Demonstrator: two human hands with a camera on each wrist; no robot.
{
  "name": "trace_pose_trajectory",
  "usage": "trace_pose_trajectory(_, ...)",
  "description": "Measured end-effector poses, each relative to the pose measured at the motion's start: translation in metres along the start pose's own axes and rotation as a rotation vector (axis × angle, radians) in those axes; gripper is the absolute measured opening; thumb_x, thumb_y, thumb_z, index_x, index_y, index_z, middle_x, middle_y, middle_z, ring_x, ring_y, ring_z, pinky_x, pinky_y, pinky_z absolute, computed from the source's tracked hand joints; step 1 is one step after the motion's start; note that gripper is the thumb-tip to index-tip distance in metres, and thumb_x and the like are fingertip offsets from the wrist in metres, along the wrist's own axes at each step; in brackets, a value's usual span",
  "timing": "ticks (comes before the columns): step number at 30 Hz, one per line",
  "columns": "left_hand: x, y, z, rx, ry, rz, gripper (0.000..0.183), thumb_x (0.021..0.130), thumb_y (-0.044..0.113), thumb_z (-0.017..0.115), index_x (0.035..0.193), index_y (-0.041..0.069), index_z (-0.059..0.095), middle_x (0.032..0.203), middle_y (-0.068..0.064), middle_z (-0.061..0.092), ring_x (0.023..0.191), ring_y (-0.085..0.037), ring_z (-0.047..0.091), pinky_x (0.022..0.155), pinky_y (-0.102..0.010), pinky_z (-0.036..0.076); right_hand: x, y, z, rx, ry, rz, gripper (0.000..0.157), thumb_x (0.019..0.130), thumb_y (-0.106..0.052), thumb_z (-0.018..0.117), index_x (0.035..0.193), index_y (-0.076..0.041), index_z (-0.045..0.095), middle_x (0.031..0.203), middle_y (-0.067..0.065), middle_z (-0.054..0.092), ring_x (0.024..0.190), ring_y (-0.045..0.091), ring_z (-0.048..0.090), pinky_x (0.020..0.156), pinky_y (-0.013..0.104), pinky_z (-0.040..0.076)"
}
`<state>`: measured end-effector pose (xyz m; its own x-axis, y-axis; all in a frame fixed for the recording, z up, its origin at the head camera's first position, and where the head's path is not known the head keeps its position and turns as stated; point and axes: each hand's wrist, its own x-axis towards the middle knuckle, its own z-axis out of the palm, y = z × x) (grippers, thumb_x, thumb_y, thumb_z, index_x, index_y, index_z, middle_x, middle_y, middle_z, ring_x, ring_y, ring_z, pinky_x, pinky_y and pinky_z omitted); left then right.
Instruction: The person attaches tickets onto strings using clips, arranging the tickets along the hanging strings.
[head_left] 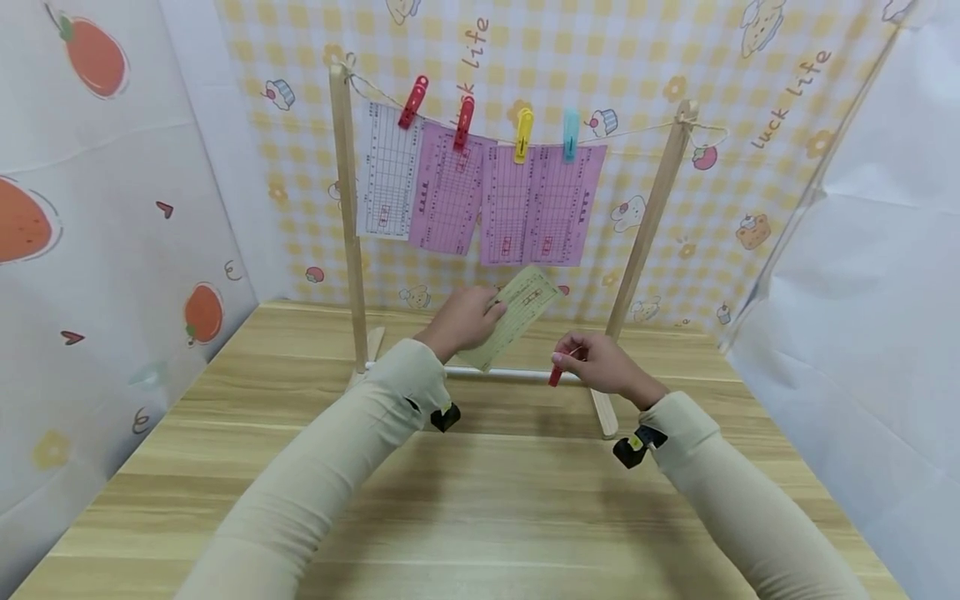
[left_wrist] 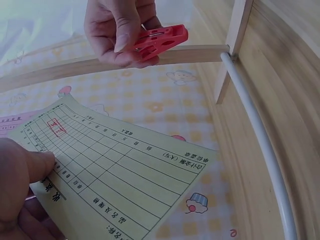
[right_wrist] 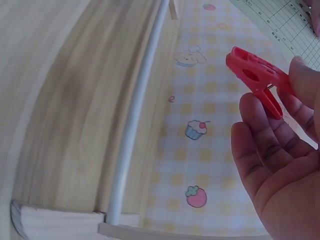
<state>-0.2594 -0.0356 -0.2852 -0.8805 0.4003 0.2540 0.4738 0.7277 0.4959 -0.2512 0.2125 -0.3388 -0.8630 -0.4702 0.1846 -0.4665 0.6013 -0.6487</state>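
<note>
My left hand [head_left: 467, 319] pinches a pale yellow-green receipt slip [head_left: 525, 304] by one edge, thumb on its printed face. The slip hangs tilted below the pink sheets, and the left wrist view shows its grid and red stamp. To the right, my right hand [head_left: 596, 362] holds a red clothespin [right_wrist: 255, 75] between thumb and fingers, its clamping end pointing away from the palm. Above both hands, a string [head_left: 626, 133] carries a white slip [head_left: 390, 175] and several pink slips [head_left: 447, 192], held by two red clothespins [head_left: 462, 123], a yellow clothespin [head_left: 523, 136] and a light blue clothespin [head_left: 571, 136].
The string is tied between a left wooden post [head_left: 347, 217] and a right wooden post [head_left: 652, 225]. A white rod [head_left: 510, 374] joins the posts low down, near the wooden table [head_left: 480, 517]. A yellow checked cloth [head_left: 300, 142] hangs behind, with white sheets at both sides.
</note>
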Motion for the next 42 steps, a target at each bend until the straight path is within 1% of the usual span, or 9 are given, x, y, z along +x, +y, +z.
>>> trace_pose_trajectory(4, 0.004, 0.003, -0.001, -0.037, 0.002, -0.007, 0.03, 0.103, 0.02, 0.048, 0.121, 0.001, 0.062, 0.102, -0.013, 0.069, 0.077, -0.02, 0.067, 0.062, -0.027, 0.054, 0.0, -0.002, -0.007, 0.005, -0.005, -0.022, 0.01, 0.096, -0.012, 0.062, 0.095, -0.003, 0.065, 0.087, 0.006, 0.064, 0.068, 0.016, 0.058, 0.059, 0.029, 0.047)
trace_pose_trajectory(11, 0.013, 0.011, -0.002, -0.105, 0.023, -0.041, 0.027, 0.103, 0.021, 0.048, 0.114, 0.001, 0.063, 0.098, -0.012, 0.069, 0.072, -0.018, 0.066, 0.055, -0.025, 0.053, 0.002, -0.005, -0.019, -0.039, 0.026, -0.065, 0.01, 0.094, -0.01, 0.064, 0.095, 0.0, 0.065, 0.086, 0.007, 0.066, 0.068, 0.019, 0.06, 0.06, 0.028, 0.047)
trace_pose_trajectory(15, 0.019, 0.016, -0.001, -0.113, 0.047, -0.032, 0.029, 0.103, 0.021, 0.047, 0.119, 0.003, 0.064, 0.102, -0.01, 0.069, 0.074, -0.017, 0.065, 0.058, -0.025, 0.052, 0.003, -0.008, -0.027, -0.055, 0.03, -0.073, 0.009, 0.094, -0.01, 0.064, 0.094, -0.001, 0.066, 0.087, 0.006, 0.067, 0.069, 0.016, 0.061, 0.061, 0.029, 0.049)
trace_pose_trajectory(17, 0.021, 0.018, -0.001, -0.116, 0.062, -0.019, 0.029, 0.103, 0.021, 0.046, 0.12, 0.004, 0.064, 0.101, -0.009, 0.069, 0.073, -0.016, 0.064, 0.058, -0.025, 0.051, 0.004, -0.011, -0.031, -0.069, 0.041, -0.068, 0.008, 0.094, -0.01, 0.064, 0.092, -0.003, 0.068, 0.086, 0.006, 0.067, 0.069, 0.016, 0.061, 0.061, 0.03, 0.049)
trace_pose_trajectory(20, 0.026, 0.023, -0.002, -0.125, 0.091, -0.002, 0.028, 0.103, 0.021, 0.046, 0.116, 0.004, 0.064, 0.097, -0.008, 0.068, 0.072, -0.017, 0.062, 0.059, -0.026, 0.05, 0.005, -0.015, -0.039, -0.097, 0.064, -0.067, 0.01, 0.095, -0.011, 0.063, 0.091, -0.005, 0.069, 0.085, 0.005, 0.068, 0.069, 0.018, 0.061, 0.061, 0.03, 0.048)
trace_pose_trajectory(24, 0.032, 0.027, -0.003, -0.137, 0.093, -0.007, 0.027, 0.104, 0.022, 0.046, 0.111, 0.003, 0.064, 0.094, -0.008, 0.066, 0.074, -0.018, 0.06, 0.061, -0.026, 0.049, 0.009, -0.018, -0.049, -0.117, 0.089, -0.057, 0.011, 0.096, -0.012, 0.062, 0.091, -0.005, 0.069, 0.087, 0.008, 0.068, 0.07, 0.022, 0.061, 0.06, 0.03, 0.047)
trace_pose_trajectory(29, 0.039, 0.032, -0.005, -0.139, 0.095, 0.006, 0.028, 0.104, 0.022, 0.044, 0.111, 0.003, 0.064, 0.093, -0.007, 0.066, 0.075, -0.017, 0.059, 0.064, -0.026, 0.048, 0.013, -0.022, -0.057, -0.15, 0.11, -0.033, 0.012, 0.095, -0.016, 0.064, 0.093, -0.005, 0.069, 0.09, 0.008, 0.068, 0.072, 0.019, 0.062, 0.059, 0.03, 0.047)
trace_pose_trajectory(34, 0.045, 0.038, -0.006, -0.144, 0.114, 0.001, 0.027, 0.104, 0.024, 0.044, 0.106, 0.005, 0.064, 0.087, -0.006, 0.064, 0.07, -0.017, 0.058, 0.06, -0.026, 0.047, 0.014, -0.029, -0.064, -0.164, 0.116, -0.023, 0.015, 0.096, -0.017, 0.063, 0.097, -0.003, 0.068, 0.093, 0.01, 0.068, 0.076, 0.022, 0.064, 0.06, 0.03, 0.048)
trace_pose_trajectory(42, 0.054, 0.047, -0.006, -0.205, 0.135, -0.011, 0.028, 0.104, 0.025, 0.044, 0.11, 0.006, 0.064, 0.092, -0.006, 0.067, 0.075, -0.017, 0.062, 0.062, -0.025, 0.05, 0.016, -0.037, -0.079, -0.191, 0.156, -0.007, 0.015, 0.095, -0.017, 0.065, 0.099, -0.003, 0.067, 0.098, 0.014, 0.067, 0.082, 0.026, 0.066, 0.064, 0.031, 0.05)
